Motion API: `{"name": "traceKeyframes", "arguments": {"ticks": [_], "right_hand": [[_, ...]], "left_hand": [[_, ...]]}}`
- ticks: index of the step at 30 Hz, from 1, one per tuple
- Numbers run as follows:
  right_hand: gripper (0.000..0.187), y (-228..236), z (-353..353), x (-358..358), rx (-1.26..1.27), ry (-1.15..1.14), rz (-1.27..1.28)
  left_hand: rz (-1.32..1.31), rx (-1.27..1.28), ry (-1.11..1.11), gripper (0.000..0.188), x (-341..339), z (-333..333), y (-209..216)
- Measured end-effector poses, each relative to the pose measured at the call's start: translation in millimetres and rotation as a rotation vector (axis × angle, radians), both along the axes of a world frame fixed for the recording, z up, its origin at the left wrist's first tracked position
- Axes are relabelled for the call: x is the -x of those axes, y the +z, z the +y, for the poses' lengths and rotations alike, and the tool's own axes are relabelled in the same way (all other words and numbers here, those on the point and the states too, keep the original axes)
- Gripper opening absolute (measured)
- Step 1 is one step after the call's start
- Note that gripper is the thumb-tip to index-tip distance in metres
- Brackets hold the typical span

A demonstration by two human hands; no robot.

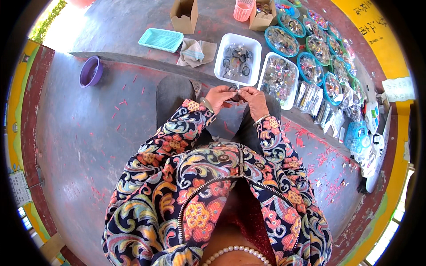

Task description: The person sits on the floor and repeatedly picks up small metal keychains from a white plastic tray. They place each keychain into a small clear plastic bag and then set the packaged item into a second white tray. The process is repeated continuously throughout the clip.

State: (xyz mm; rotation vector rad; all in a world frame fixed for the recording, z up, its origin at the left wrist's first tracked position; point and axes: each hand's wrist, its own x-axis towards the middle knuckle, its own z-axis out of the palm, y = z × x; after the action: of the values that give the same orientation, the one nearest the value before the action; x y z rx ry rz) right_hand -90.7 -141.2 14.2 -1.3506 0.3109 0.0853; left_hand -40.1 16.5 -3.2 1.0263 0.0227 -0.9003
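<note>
In front of my knees, my left hand and my right hand meet, fingers pinched together. Between their fingertips is a small black looped item with a pale thin part; its exact kind is too small to make out. Just beyond the hands stands a white plastic tub with several black looped pieces and clear wrapping inside. To its right, close to my right hand, sits a second white tub full of small multicoloured pieces.
Round baskets of packaged small goods crowd the right. Clear packets lie before them. A turquoise tray, grey cloth, cardboard box and pink basket stand on the raised ledge. A purple basin is at left.
</note>
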Motion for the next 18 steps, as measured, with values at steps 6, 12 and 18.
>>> {"name": "traceKeyframes", "arguments": {"ticks": [6, 12, 18], "right_hand": [[0.012, 3, 6, 0, 0.026, -0.033, -0.026], [0.013, 1, 4, 1, 0.042, -0.035, -0.002], [0.018, 3, 6, -2, -0.026, -0.018, 0.029]], "left_hand": [[0.027, 0.092, 0.03, 0.015, 1, 0, -2], [0.067, 0.181, 0.048, 0.016, 1, -1, -7], [0.034, 0.181, 0.112, 0.014, 0, -1, -16]]}}
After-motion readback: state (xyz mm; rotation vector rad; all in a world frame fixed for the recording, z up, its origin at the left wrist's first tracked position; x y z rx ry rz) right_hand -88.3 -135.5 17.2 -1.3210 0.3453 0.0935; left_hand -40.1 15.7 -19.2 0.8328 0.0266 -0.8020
